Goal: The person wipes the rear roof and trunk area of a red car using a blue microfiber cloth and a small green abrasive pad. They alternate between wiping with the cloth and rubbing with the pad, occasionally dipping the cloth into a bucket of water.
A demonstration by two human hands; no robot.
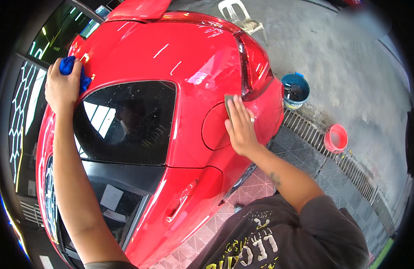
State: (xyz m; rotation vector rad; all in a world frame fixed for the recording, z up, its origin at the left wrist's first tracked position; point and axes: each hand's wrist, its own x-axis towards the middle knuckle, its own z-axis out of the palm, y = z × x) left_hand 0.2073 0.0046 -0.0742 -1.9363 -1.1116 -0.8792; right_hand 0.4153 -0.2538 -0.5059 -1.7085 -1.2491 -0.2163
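Observation:
A glossy red car (195, 54) fills the middle of the view. My left hand (63, 87) is closed around a bunched blue cloth (67, 66) at the car's far left, beside the dark rear side window (144, 121). Part of the cloth hangs past my fingers against the red paint. My right hand (242, 127) lies flat with its fingers over a thin grey-green pad (229, 105), pressing it to the body panel. The pad sits at the edge of the round fuel flap (214, 127), below the tail light (254, 62).
On the floor to the right stand a blue bucket (288, 102) with dark items inside and a pink bucket (329, 142). A drain grate (305, 128) runs past both. A white plastic chair (247, 24) is behind the car. The door handle (180, 204) protrudes nearby.

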